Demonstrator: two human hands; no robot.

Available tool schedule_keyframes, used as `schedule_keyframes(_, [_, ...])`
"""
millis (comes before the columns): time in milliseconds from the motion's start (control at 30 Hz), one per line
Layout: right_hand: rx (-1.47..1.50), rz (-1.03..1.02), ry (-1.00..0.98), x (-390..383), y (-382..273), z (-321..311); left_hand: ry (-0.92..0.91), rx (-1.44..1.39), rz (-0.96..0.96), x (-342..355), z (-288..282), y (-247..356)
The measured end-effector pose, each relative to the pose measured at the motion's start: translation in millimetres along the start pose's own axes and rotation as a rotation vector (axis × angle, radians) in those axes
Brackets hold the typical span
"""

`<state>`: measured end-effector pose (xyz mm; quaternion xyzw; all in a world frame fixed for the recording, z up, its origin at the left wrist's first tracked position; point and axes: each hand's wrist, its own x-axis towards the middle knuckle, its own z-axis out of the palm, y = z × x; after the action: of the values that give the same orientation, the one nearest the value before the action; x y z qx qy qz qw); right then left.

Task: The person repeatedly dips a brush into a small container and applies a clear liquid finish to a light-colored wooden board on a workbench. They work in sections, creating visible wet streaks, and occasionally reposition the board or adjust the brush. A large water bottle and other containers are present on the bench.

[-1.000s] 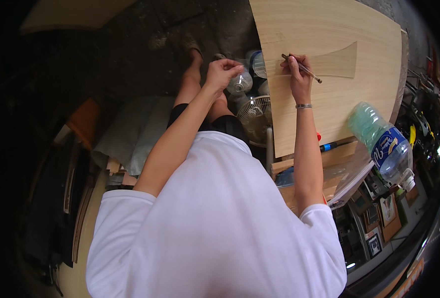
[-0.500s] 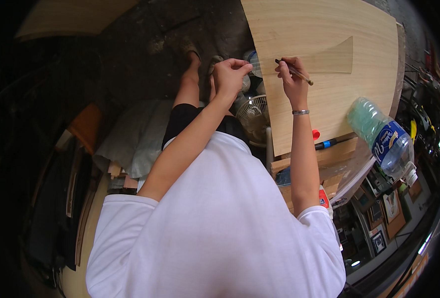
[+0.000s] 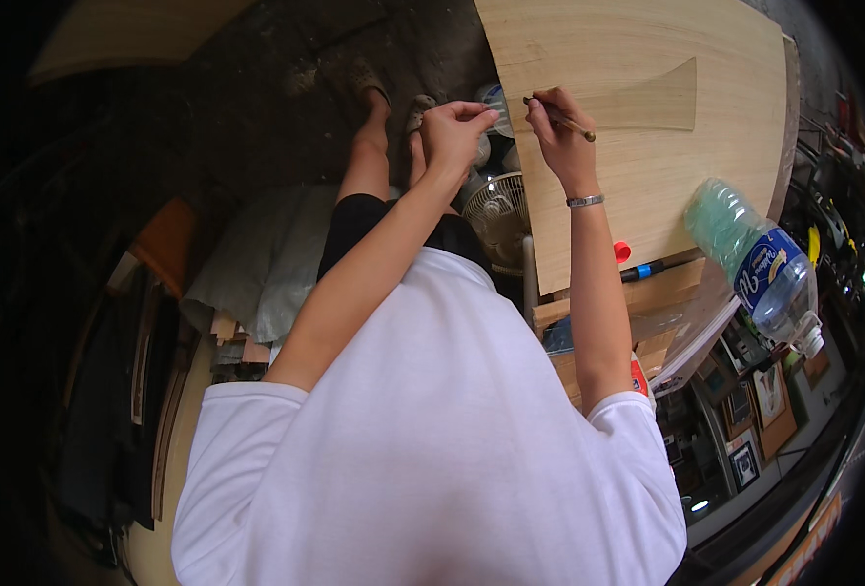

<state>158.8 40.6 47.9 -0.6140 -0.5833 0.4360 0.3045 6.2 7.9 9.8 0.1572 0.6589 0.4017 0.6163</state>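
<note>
My right hand (image 3: 567,132) grips a pen-like glass cutter (image 3: 574,124) with a dark tip and a rounded brass-coloured end. Its tip points left, close to the left edge of a pale plywood board (image 3: 647,195). A clear piece of glass (image 3: 662,103) with a curved long edge lies on the board, wide at the right and narrowing leftward behind my right hand. Just past the board's edge, my left hand (image 3: 452,137) is closed in a pinch of thumb and forefinger on what seems the narrow end of this glass; the transparent edge there is faint.
Right of my right forearm are a red cap (image 3: 622,252) and a blue-and-black marker (image 3: 642,272). A clear plastic bottle (image 3: 760,264) lies beyond them. Below the board's left edge stands a fan (image 3: 499,210). Grey sheeting (image 3: 267,254) is at my left.
My right hand has moved left and slightly away with the glass cutter, toward the board's edge. My left hand stays pinched in nearly the same place.
</note>
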Motion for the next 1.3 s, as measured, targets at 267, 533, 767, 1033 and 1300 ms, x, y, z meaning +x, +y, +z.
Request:
schedule_keyframes(267, [-0.006, 0.052, -0.013, -1.1, -2.7, -4.3, -0.025, -0.048, -0.059, 0.1, 1.1, 2.8])
schedule_keyframes(533, [-0.122, -0.049, -0.097, 2.8, -2.4, 1.3, -0.089, -0.055, -0.059, 2.2, -3.1, 1.6])
schedule_keyframes(767, [-0.209, -0.107, -0.150, 10.3, -15.4, 2.0, -0.127, -0.077, -0.071, 4.5, -5.5, 0.5])
schedule_keyframes(1033, [-0.288, -0.129, -0.194, 15.3, -10.7, 0.9, -0.148, -0.064, -0.053, 6.4, -5.6, -1.5])
schedule_keyframes(1300, [-0.272, -0.101, -0.245, -33.1, -19.5, -1.7, -0.179, -0.128, -0.086, 7.1, -11.9, -0.1])
